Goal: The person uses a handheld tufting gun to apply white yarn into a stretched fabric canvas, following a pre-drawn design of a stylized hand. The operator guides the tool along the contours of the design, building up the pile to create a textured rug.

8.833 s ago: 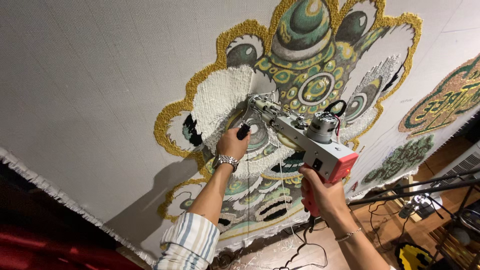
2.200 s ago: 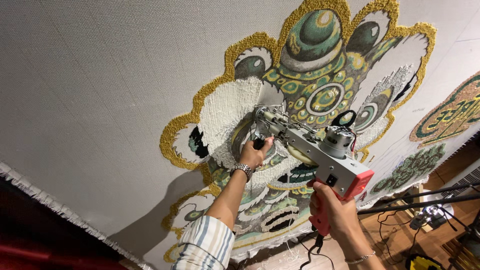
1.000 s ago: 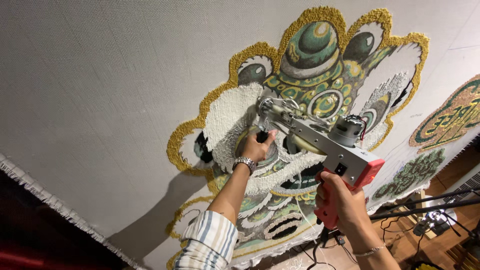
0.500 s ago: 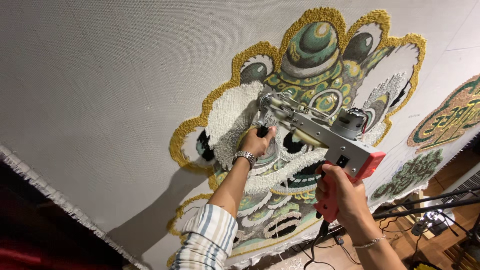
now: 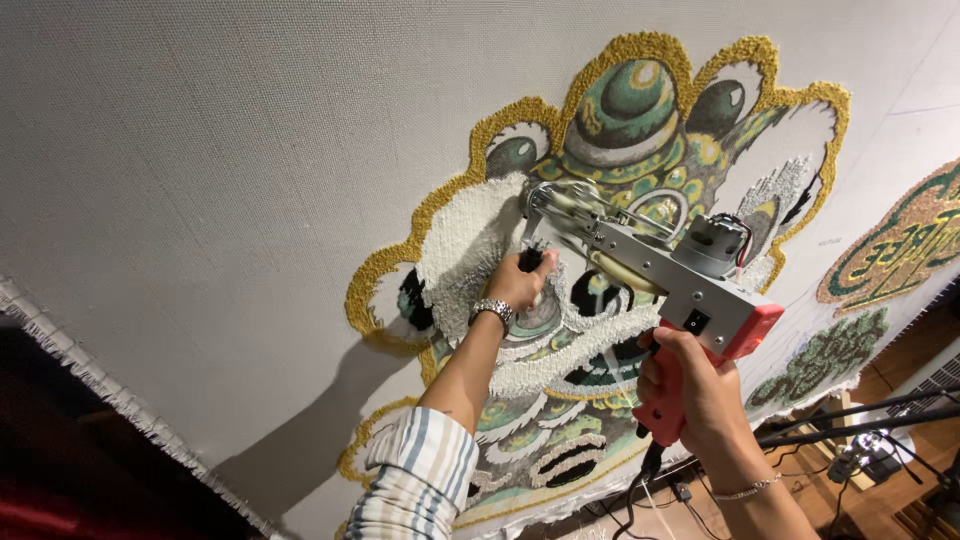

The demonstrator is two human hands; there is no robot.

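Stretched grey backing cloth (image 5: 200, 200) with gold-edged tufted motif (image 5: 640, 120): tufting gun (image 5: 650, 265) has crept up-left along the white pile over the last seconds, left hand (image 5: 520, 285) closed on its front grip, right hand (image 5: 690, 390) wrapped round the red handle

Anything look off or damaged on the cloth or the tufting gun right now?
Nothing stands out. The left hand grips the front handle and the right hand the red grip of the tufting gun, whose tip meets the stretched cloth. No tears show.
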